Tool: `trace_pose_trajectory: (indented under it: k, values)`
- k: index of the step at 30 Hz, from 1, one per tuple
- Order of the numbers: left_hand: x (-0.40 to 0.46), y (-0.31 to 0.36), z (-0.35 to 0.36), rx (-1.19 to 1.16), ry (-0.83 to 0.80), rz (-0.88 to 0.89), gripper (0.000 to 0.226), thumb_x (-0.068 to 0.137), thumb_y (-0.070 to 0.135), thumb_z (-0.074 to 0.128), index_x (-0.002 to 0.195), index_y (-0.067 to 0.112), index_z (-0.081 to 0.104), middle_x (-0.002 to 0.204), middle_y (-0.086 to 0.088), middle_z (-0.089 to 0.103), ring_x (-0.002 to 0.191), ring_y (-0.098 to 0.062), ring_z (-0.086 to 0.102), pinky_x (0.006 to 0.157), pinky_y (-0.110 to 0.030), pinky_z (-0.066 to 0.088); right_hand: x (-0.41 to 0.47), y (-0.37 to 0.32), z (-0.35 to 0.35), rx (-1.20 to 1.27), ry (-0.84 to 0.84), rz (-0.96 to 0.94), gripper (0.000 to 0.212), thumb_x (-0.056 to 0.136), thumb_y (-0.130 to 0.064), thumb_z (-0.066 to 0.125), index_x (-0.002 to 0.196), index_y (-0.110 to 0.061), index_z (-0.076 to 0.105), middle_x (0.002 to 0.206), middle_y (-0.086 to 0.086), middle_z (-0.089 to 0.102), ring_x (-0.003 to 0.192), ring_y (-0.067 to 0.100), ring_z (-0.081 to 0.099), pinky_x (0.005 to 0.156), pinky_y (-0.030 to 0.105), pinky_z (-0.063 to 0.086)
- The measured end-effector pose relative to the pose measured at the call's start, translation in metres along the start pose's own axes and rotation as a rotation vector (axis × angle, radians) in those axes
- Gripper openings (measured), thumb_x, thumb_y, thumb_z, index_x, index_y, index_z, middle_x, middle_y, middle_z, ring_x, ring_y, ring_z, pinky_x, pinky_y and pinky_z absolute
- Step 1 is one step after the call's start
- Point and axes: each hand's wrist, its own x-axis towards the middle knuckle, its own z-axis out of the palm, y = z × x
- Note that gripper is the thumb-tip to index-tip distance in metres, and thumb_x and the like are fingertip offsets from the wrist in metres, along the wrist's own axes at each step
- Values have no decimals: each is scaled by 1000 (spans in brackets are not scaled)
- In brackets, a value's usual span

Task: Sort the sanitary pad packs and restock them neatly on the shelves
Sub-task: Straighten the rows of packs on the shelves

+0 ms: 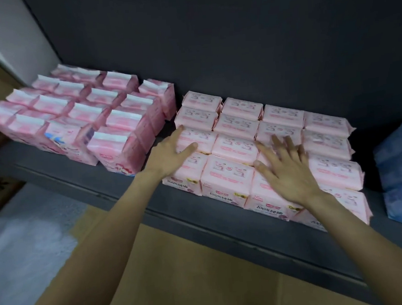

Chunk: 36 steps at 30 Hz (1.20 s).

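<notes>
Beside pale pink packs (239, 135): blue packs (401, 171)

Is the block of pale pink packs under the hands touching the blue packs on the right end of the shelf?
Apart. The head view shows a strip of bare dark shelf between the pale pink packs and the blue packs.

Three kinds of packs (234, 173), two hands (169, 154).

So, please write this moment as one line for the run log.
left hand: open, flat on pale pink packs | right hand: open, same block | shelf
</notes>
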Motion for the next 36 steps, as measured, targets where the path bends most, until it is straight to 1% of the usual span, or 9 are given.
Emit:
trace_pose_trajectory:
  k: [5, 10, 14, 21, 24, 27, 29, 32, 36]
  values:
    - [19, 10, -16, 54, 33, 46, 70, 92, 64, 36, 151, 32, 15, 153, -4, 28, 133, -30, 39, 105, -49, 36, -3, 1, 0, -20, -25, -6, 72, 81, -71, -8, 148, -46, -4, 160, -1, -8, 146, 24, -16, 114, 46, -14]
    - [76, 30, -19, -177, -14, -141, 73, 94, 58, 40, 153, 30, 8, 157, -4, 22, 134, -28, 39, 104, -36, 34, -1, 2, -1, -19, -6, 2, 72, 78, -72, -13, 147, -48, -9, 160, -3, -13, 144, 21, -22, 111, 42, -21]
    - [86, 34, -8, -149, -143, -148, 72, 93, 58, 43, 151, 38, 5, 123, -1, 57, 69, -12, 59, 57, -24, 42, -1, -2, 1, -5, 3, 11, 73, 78, -71, -14, 147, -48, -9, 159, -2, -14, 144, 21, -23, 113, 43, -20]
    - [92, 30, -9, 14, -158, -82, 68, 91, 65, 36, 149, 45, 5, 73, 5, 61, 51, -12, 53, 48, -24, 37, 1, -2, -1, -6, 0, 11, 71, 79, -70, -14, 146, -48, -8, 159, -2, -15, 144, 23, -23, 115, 47, -15]
    - [93, 30, -7, 78, -174, -58, 66, 92, 65, 32, 150, 44, 7, 103, -7, 68, 63, -16, 59, 59, -26, 43, 1, -3, -2, -3, 2, 17, 72, 79, -70, -14, 147, -48, -5, 160, -2, -13, 144, 24, -21, 113, 44, -18]
    - [96, 32, -8, 287, -153, -39, 66, 93, 65, 24, 151, 40, 2, 153, -4, 32, 124, -29, 50, 99, -42, 44, 2, -3, -4, 35, 4, -2, 73, 81, -70, -12, 148, -47, 5, 161, 0, -5, 146, 25, -15, 116, 47, -12]
    - [77, 37, -12, 324, -7, 83, 65, 94, 63, 25, 151, 37, 9, 159, -4, 14, 138, -32, 33, 105, -50, 38, -2, -2, -10, 104, 79, -23, 75, 85, -70, -9, 148, -40, 20, 160, 2, 11, 147, 27, -2, 118, 50, -5]
    - [13, 33, -16, 283, 66, 409, 74, 83, 81, 19, 147, 44, 21, 157, 3, 23, 138, -29, 34, 111, -57, 25, -27, -4, -13, 93, 212, -128, 71, 93, -68, 12, 143, -27, 40, 151, 7, 34, 143, 32, 20, 115, 58, 10]
    - [-35, -8, 2, 613, -40, 702, 101, 63, 96, 25, 149, 42, 19, 158, 5, 19, 145, -33, 15, 108, -68, 12, -56, -11, 9, -170, 129, -346, 86, 79, -84, 23, 149, -34, 23, 155, 12, 24, 142, 42, 18, 110, 66, 14]
